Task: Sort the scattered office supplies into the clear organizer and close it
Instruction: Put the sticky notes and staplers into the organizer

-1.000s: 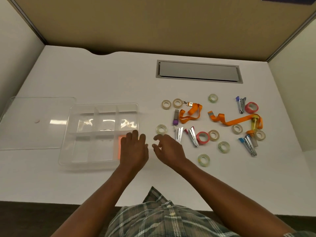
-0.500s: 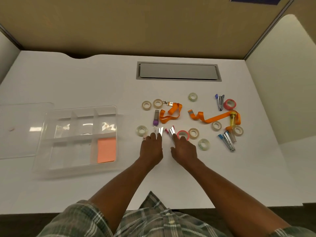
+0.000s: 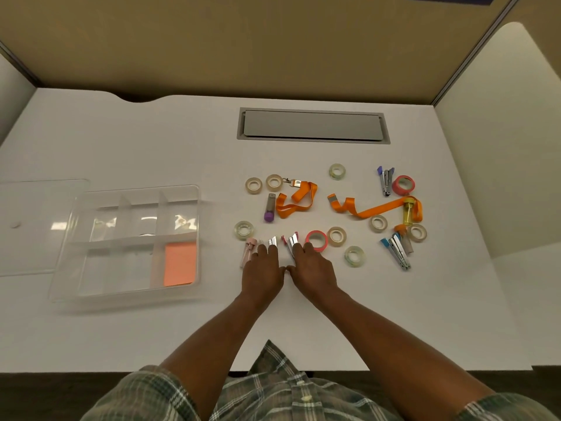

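Far to my left the lid point(image 3: 42, 226) lies flat on the desk point(image 3: 151, 141), just beside the clear organizer point(image 3: 121, 294), so every compartment is open from above. Only the near right one holds anything, an orange pad point(image 3: 179, 259). Right of the organizer, past a strip of bare desk, the supplies are scattered, and I have gone for the nearest ones. My left hand point(image 3: 263, 273) lies palm down, fingers nearly straight and close together, tips on a white stapler point(image 3: 272, 240) with a pale pink piece point(image 3: 247, 253) just outside them. My right hand point(image 3: 312, 268) lies the same way, thumb meeting the other thumb, tips on a red-ended stapler point(image 3: 293, 242) beside a red tape roll point(image 3: 316, 240). Nothing looks pinched yet. I judge I am gathering the staplers together so they go into one compartment. Further right the orange lanyard point(image 3: 373, 209) and blue stapler point(image 3: 397, 253) wait untouched.
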The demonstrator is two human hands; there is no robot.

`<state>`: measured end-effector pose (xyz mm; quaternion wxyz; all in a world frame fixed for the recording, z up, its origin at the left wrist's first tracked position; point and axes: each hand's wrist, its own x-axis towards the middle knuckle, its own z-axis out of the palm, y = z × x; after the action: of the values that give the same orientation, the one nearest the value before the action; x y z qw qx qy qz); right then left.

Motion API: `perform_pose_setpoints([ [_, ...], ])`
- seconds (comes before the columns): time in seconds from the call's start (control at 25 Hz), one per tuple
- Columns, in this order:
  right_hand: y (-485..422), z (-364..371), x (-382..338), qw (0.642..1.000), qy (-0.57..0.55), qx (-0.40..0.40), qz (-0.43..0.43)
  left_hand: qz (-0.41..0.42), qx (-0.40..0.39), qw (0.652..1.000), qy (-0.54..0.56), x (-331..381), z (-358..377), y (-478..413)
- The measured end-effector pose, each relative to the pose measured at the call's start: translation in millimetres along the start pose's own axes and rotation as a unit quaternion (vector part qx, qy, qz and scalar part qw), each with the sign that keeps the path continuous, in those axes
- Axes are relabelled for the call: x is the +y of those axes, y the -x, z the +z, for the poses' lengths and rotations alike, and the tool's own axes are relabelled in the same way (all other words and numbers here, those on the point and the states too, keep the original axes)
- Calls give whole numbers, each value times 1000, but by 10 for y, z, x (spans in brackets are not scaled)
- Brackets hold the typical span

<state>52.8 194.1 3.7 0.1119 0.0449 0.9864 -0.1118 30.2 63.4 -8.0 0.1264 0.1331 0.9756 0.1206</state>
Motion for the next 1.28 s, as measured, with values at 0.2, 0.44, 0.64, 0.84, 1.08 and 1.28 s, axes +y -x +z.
perform_pose_setpoints([
  [0.2,-171,13,-69,996,-56,-20,67,-95,14,986,134,88,-34,-80],
  [0.44,-309,-44,-99,952,-259,-35,163,-155,-1,934,323,50,-114,-66],
  [0.64,-120,-391,-171,738,-637,-138,172,-204,-134,734,633,-251,-453,139],
  [0.84,-102,-651,-650,722,-647,-239,60,-146,-154,679,703,-757,-885,323],
  [1.08,-366,-674,-1676,768,-591,-242,47,-202,-44,752,625,-1450,-1365,457],
  [1.28,-424,-507,-2598,764,-583,-265,80,-333,38,743,579,-2096,-1545,519],
])
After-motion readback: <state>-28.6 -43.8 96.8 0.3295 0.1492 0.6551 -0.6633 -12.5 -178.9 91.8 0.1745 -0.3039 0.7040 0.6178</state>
